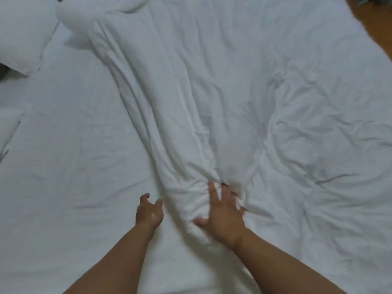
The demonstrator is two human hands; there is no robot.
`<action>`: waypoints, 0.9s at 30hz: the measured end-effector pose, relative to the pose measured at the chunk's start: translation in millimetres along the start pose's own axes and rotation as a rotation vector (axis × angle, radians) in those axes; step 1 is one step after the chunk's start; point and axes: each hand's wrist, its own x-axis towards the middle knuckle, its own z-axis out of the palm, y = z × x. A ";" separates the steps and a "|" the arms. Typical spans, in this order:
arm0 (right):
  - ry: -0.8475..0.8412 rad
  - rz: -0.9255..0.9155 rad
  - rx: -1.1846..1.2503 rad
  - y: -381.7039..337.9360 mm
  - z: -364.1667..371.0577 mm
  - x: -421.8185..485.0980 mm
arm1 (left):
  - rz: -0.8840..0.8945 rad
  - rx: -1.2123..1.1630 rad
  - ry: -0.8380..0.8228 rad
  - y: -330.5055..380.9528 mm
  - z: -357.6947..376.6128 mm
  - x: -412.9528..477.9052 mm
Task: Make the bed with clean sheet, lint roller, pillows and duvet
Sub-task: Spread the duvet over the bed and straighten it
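The duvet [212,92] lies on the bed in a long bunched roll. It runs from under the right hand [222,215] away past the fingertips toward the pillow [21,35], and it spreads flat and creased to the little-finger side of that hand.

**Hand state**
- Right hand: fingers spread and laid on the gathered near end of the duvet, thumb splayed toward the left hand. The outer fingertips sink into a fold, so whether they pinch cloth cannot be told.
- Left hand [149,213]: fingers loosely curled and holding nothing, over the sheet [74,155], with its thumb just beside the edge of the roll.

**Handling**
- The duvet appears soft, padded and light for its bulk.
- It will likely fold and drag rather than slide as one piece, and the cover may shift over the filling.
- A firm hold probably needs a full handful of the thick rolled edge below the right palm, taken with both hands well apart. A pinch of loose cover cloth is unlikely to be enough.

**Edges and room**
- Beyond the left fingertips the sheet lies smooth and bare as far as the pillow, which gives room to draw the roll across.
- Far past the right fingertips the duvet edge hangs over the bedside above the wooden floor [373,28]. Further pull toward that side risks slippage off the bed.
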 end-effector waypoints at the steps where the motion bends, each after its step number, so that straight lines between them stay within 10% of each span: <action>1: 0.038 0.007 -0.040 12.7 1.5 15.8 | -0.017 -0.027 -0.034 5.2 4.0 9.9; 14: 0.416 0.082 -0.272 126.5 -166.3 102.3 | -0.128 -0.978 -0.328 159.5 88.3 25.1; 27: 0.321 -0.060 -0.113 71.2 -123.1 64.6 | -0.037 -0.844 -0.252 134.9 1.2 -11.6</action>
